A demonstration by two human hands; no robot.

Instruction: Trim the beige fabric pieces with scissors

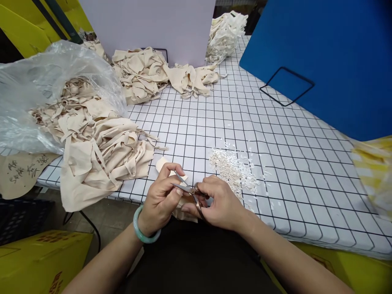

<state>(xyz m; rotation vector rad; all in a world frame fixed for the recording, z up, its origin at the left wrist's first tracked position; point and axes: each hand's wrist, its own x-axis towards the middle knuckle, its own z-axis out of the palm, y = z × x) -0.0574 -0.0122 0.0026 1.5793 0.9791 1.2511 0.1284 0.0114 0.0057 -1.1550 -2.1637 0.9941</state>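
1. While the right hand [221, 202] works at bottom centre of frame, its grip is wrapped around the handles of a pair of silver metal scissors [192, 190]; blades parted, tips pointing left.
2. Left hand [161, 199], pale-green bangle [141, 228] on wrist: grip pinched on a small cream fabric piece [186, 215], lower centre, right by the blades. Fingers hide much of it.
3. Desk [183, 122] has a white cloth cover with black grid lines.
4. Small white and cream clippings [234, 169] scattered just beyond the right hand, right of centre.
5. Large heap of cream fabric strips [104, 151] at left, spilling from a clear plastic bag [27, 85]. More cream fabric strips [139, 75] at upper centre-left.
6. Flat blue panel [330, 61] upper right, black wire frame [298, 72] against it; pale lilac panel [153, 28] top centre.
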